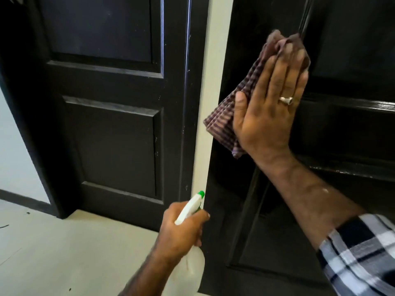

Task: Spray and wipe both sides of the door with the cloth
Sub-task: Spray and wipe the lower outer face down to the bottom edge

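Note:
A glossy black panelled door (pixel 346 129) fills the right side of the head view. My right hand (pixel 269 107) presses a striped purple cloth (pixel 222 120) flat against it with straight fingers, at the level of the door's middle rail. The cloth sticks out to the left and above the hand. Lower down, my left hand (pixel 179 233) grips the neck of a translucent spray bottle (pixel 192 268) with a white trigger head and green nozzle (pixel 201 194). The nozzle points up and to the right, close to the door's left edge.
A second black panelled door (pixel 111 124) stands at the left in its dark frame. A cream strip of wall (pixel 210 86) runs between the two doors. Pale floor (pixel 64 253) lies at the lower left, with a dark skirting board (pixel 23 201) along the wall.

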`<state>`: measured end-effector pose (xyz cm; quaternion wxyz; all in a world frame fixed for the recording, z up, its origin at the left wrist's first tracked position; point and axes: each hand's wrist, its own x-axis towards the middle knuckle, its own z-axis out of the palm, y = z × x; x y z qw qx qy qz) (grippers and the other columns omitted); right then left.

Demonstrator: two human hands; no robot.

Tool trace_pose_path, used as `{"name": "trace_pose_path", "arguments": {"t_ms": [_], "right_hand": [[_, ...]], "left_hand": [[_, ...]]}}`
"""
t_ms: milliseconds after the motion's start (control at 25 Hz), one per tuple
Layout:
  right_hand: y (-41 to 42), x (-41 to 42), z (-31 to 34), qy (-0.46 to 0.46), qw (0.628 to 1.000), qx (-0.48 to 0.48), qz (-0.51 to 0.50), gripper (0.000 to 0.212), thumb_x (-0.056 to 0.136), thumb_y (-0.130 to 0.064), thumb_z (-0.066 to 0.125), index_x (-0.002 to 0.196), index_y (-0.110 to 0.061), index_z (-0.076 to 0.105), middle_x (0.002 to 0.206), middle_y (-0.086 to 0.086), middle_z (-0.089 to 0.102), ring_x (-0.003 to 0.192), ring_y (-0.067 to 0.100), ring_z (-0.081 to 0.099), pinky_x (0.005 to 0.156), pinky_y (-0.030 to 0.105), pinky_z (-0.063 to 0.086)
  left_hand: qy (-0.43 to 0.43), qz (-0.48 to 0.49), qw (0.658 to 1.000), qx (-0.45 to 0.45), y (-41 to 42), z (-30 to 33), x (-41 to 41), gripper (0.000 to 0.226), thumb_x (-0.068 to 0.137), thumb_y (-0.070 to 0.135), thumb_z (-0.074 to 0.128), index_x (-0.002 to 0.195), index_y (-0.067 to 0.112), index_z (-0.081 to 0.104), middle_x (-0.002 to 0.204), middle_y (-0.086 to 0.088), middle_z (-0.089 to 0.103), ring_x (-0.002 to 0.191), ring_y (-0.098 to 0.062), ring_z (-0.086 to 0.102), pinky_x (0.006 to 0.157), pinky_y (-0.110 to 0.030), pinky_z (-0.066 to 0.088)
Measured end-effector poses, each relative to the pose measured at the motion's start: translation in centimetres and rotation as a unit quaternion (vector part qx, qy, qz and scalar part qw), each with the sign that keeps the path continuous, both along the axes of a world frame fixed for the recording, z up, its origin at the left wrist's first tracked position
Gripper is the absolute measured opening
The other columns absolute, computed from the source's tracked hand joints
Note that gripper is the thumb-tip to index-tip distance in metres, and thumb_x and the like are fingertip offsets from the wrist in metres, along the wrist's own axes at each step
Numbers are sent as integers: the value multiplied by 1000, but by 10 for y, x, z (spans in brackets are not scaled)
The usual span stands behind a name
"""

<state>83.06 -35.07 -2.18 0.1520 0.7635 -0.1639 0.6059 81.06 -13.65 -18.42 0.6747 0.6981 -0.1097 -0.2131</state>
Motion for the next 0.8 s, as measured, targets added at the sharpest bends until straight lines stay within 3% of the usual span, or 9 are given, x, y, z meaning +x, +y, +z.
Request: {"name": "trace_pose_path", "arguments": {"t_ms": [120, 240, 360, 440, 520, 600, 640, 720, 800], "right_hand": [[7, -7, -101, 174, 976, -126, 45, 76, 115, -47, 38, 167, 3, 15, 175, 27, 11, 163, 46, 9, 132, 60, 17], [-18, -53, -199, 329, 894, -299, 52, 68, 115, -37, 49, 166, 2, 26, 174, 25, 20, 162, 44, 21, 125, 57, 37], [-50, -79, -179, 275, 912, -305, 11, 72, 110, -36, 61, 164, 1, 33, 173, 23, 27, 159, 45, 28, 123, 65, 34], [-49, -66, -128, 160, 967, -195, -46, 78, 111, -43, 55, 165, 4, 26, 173, 27, 21, 159, 50, 23, 128, 66, 20], [-28, -32, -96, 51, 998, -38, -29, 78, 113, -48, 44, 165, 6, 22, 172, 29, 15, 160, 52, 15, 132, 63, 8], [3, -8, -109, 73, 997, 2, -2, 77, 114, -49, 39, 165, 6, 22, 172, 30, 15, 160, 51, 14, 132, 62, 9], [10, -4, -139, 121, 991, -54, 19, 76, 115, -49, 40, 166, 4, 22, 173, 28, 16, 161, 49, 14, 132, 62, 13], [5, -26, -221, 293, 927, -224, 66, 73, 114, -43, 49, 167, 0, 24, 174, 25, 18, 162, 45, 18, 130, 58, 27], [-23, -65, -266, 389, 863, -312, 78, 76, 110, -38, 59, 169, -5, 22, 177, 17, 17, 164, 39, 17, 130, 54, 30]], "left_hand": [[-4, 7, 1000, 9, 0, -21, 2, 38, 92, 23, 78, 114, 33, 50, 97, -16, 72, 67, -20, 70, 63, -38, 66], [-7, 11, 1000, 11, 4, -30, -1, 39, 93, 22, 77, 118, 32, 49, 97, -14, 73, 69, -21, 70, 61, -31, 64], [11, 18, 1000, 7, 10, -36, -4, 37, 94, 23, 75, 120, 31, 48, 99, -11, 71, 74, -23, 68, 57, -22, 59], [10, 17, 1000, 18, 7, -42, -5, 38, 95, 25, 75, 122, 31, 48, 99, -9, 71, 75, -23, 68, 55, -19, 57], [7, 14, 1000, 22, 1, -43, -6, 42, 94, 28, 75, 126, 31, 48, 97, -6, 71, 74, -23, 69, 54, -18, 55], [0, 15, 1000, 22, -6, -43, -6, 41, 94, 26, 75, 124, 32, 48, 93, -3, 70, 73, -22, 69, 51, -18, 54], [-2, 18, 1000, 16, -8, -42, -5, 38, 95, 23, 75, 120, 33, 48, 91, -2, 69, 72, -21, 68, 48, -16, 53], [-3, 23, 1000, 11, -7, -46, -5, 35, 96, 18, 73, 116, 33, 49, 91, -2, 66, 71, -20, 65, 44, -12, 50], [3, 27, 999, 19, -3, -55, -4, 40, 95, 20, 75, 125, 29, 50, 96, -6, 69, 73, -22, 67, 48, -13, 52]]}}
